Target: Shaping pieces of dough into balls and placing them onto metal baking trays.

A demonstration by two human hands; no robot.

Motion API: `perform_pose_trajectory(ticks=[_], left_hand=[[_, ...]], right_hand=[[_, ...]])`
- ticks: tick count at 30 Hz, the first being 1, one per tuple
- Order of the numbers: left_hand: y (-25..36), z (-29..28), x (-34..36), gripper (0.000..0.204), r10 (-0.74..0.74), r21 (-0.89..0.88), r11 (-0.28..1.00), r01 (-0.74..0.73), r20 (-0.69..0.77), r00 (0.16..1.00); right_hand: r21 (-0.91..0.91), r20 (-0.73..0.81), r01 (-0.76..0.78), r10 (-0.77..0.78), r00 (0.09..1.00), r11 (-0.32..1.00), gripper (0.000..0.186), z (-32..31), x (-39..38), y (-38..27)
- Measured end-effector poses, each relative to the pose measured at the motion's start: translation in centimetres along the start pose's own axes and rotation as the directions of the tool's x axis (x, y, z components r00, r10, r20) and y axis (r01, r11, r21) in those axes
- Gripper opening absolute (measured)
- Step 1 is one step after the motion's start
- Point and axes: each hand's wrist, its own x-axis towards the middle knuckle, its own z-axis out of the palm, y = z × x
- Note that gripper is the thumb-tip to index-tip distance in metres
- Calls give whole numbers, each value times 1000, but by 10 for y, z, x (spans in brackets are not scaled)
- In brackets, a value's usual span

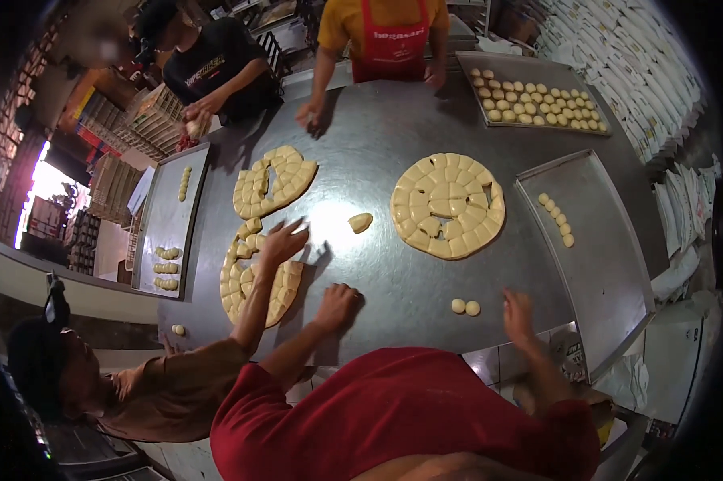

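Observation:
My left hand (339,309) rests low on the metal table, its fingers curled under; the palm side is hidden, so whatever it covers does not show. My right hand (519,314) hovers by the front edge with fingers extended and nothing visible in it. Just left of it lie two smooth dough balls (466,307), side by side and touching. Beyond them is a large round dough slab (448,206), cut into many pieces with a few gaps. A single dough piece (361,223) sits alone mid-table, ahead of my left hand.
On my left, a co-worker's arm (259,301) reaches over a partly used dough slab (285,293). Another cut slab (297,178) lies beyond. Trays with dough balls stand left (195,180), right (618,232) and far right (498,84). Two people stand across the table (361,112).

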Motion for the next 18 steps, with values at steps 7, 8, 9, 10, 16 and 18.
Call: perform_pose_trajectory(ticks=[7, 8, 9, 10, 16, 18], left_hand=[[-23, 43, 35, 18, -570, -98, 810, 578, -366, 736], [-11, 45, 29, 18, -566, -93, 818, 567, -301, 767], [-2, 45, 24, 18, -563, -90, 824, 559, -241, 791], [-5, 42, 7, 18, -557, -92, 828, 552, -246, 793], [-43, -1, -4, 18, -681, -182, 720, 670, 3, 732], [-19, 3, 23, 13, -561, -96, 820, 564, -329, 760]], right_hand=[[-183, -348, -304, 228, 909, 935, 46, 8, 65, -10], [-96, -349, -328, 277, 895, 940, 45, 13, 68, -18], [-98, -358, -325, 272, 894, 941, 45, 13, 54, -15], [-43, -218, -167, 154, 964, 985, 44, 15, 24, -13], [-351, -311, -254, 144, 940, 902, 50, -29, 29, 37], [-267, -449, -460, 312, 837, 847, 55, 0, 44, 30]])
